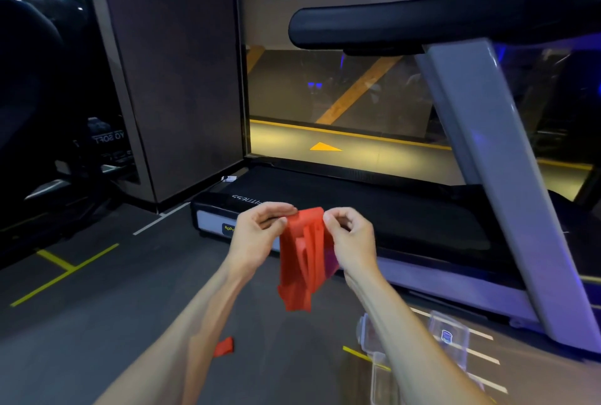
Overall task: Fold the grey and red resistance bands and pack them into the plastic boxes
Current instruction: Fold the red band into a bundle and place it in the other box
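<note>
I hold a red resistance band point(302, 261) up in front of me, folded over so its loops hang down in layers. My left hand point(257, 235) pinches its top left corner and my right hand point(351, 235) pinches the top right corner. A second piece of red band point(223, 346) lies on the floor below my left forearm. Clear plastic boxes point(450, 336) sit on the floor at the lower right, partly hidden behind my right forearm. No grey band is in view.
A treadmill point(374, 209) stands just ahead, its grey upright point(481, 151) and black handrail on the right. A dark wall panel rises at the left centre. Yellow and white lines mark the grey floor point(97, 307). Dark gym equipment fills the far left.
</note>
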The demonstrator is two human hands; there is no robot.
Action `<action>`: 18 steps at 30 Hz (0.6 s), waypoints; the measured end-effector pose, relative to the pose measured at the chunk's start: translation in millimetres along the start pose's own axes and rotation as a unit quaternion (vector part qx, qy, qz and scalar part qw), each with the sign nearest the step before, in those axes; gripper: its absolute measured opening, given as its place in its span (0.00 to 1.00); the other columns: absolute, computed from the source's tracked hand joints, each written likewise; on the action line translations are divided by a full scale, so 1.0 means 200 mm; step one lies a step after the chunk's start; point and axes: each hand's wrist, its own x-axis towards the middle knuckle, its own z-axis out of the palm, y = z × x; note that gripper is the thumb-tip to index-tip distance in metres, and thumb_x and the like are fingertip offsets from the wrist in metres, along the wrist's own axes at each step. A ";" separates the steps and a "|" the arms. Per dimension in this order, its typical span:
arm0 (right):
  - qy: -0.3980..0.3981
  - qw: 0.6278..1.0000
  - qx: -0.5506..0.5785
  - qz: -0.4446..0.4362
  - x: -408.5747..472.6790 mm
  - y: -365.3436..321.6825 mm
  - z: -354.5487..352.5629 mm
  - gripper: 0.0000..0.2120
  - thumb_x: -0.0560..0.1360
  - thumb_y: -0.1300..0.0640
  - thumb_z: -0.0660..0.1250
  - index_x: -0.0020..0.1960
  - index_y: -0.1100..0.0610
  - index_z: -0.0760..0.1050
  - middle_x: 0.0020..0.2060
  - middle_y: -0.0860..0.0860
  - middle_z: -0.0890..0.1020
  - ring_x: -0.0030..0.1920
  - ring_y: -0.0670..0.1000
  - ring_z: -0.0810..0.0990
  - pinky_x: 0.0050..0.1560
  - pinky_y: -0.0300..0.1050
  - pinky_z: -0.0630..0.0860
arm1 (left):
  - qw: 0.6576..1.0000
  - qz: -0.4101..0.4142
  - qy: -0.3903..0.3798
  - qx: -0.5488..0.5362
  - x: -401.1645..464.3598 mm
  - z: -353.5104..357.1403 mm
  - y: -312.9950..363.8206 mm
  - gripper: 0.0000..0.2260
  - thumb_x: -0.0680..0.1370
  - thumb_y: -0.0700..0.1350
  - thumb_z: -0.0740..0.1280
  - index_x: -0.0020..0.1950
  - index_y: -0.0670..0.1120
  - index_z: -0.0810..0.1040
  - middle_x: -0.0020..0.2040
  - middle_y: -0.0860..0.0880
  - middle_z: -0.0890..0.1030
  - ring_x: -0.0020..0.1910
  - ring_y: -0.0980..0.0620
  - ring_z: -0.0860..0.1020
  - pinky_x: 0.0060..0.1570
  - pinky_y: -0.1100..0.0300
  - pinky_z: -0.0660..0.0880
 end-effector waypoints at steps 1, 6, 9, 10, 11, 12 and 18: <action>0.015 1.000 -0.002 -0.005 0.01 0.00 0.01 0.07 0.79 0.60 0.71 0.42 0.53 0.81 0.39 0.46 0.84 0.40 0.42 0.81 0.45 0.39 0.77 | 1.000 0.001 -0.004 -0.003 0.00 0.01 0.01 0.13 0.78 0.26 0.66 0.53 0.42 0.84 0.51 0.48 0.87 0.53 0.53 0.85 0.52 0.62 0.79; 0.035 0.999 -0.016 -0.003 0.03 -0.01 0.03 0.07 0.79 0.56 0.71 0.42 0.50 0.80 0.42 0.46 0.85 0.40 0.46 0.82 0.44 0.46 0.79 | 0.999 0.008 -0.030 -0.014 -0.02 0.06 0.04 0.15 0.78 0.26 0.65 0.52 0.43 0.84 0.51 0.45 0.87 0.55 0.48 0.85 0.59 0.52 0.79; 0.023 1.000 0.006 -0.009 0.03 -0.02 0.01 0.07 0.79 0.57 0.71 0.42 0.51 0.81 0.41 0.43 0.85 0.45 0.45 0.84 0.49 0.44 0.80 | 0.999 0.011 -0.034 -0.019 -0.03 0.07 0.06 0.14 0.78 0.25 0.66 0.52 0.43 0.84 0.51 0.45 0.87 0.55 0.47 0.85 0.60 0.50 0.79; 0.024 1.000 0.012 -0.010 0.03 -0.04 0.01 0.07 0.79 0.57 0.71 0.42 0.52 0.81 0.41 0.44 0.85 0.46 0.45 0.84 0.50 0.44 0.80 | 0.999 0.011 -0.035 -0.019 -0.03 0.07 0.06 0.14 0.78 0.25 0.65 0.52 0.43 0.84 0.51 0.45 0.87 0.55 0.47 0.85 0.60 0.50 0.79; 0.023 1.000 0.018 -0.009 0.03 -0.04 0.00 0.07 0.79 0.58 0.71 0.43 0.52 0.82 0.41 0.45 0.85 0.46 0.45 0.84 0.51 0.45 0.80 | 0.999 0.012 -0.036 -0.019 -0.04 0.08 0.07 0.15 0.78 0.25 0.66 0.52 0.43 0.84 0.51 0.45 0.87 0.54 0.46 0.85 0.60 0.49 0.79; 0.017 1.000 0.020 -0.006 0.03 -0.05 0.00 0.06 0.79 0.58 0.71 0.43 0.53 0.82 0.41 0.48 0.86 0.46 0.47 0.84 0.51 0.46 0.80 | 0.999 0.012 -0.037 -0.018 -0.04 0.08 0.07 0.15 0.78 0.25 0.66 0.51 0.43 0.84 0.51 0.45 0.87 0.54 0.46 0.85 0.60 0.49 0.79; -0.021 0.997 0.064 0.027 0.02 -0.09 0.01 0.05 0.80 0.61 0.70 0.46 0.58 0.81 0.42 0.58 0.87 0.41 0.53 0.84 0.48 0.52 0.81 | 0.999 0.017 -0.032 -0.015 -0.07 0.07 0.11 0.15 0.78 0.26 0.66 0.51 0.44 0.84 0.50 0.46 0.87 0.52 0.49 0.85 0.58 0.53 0.80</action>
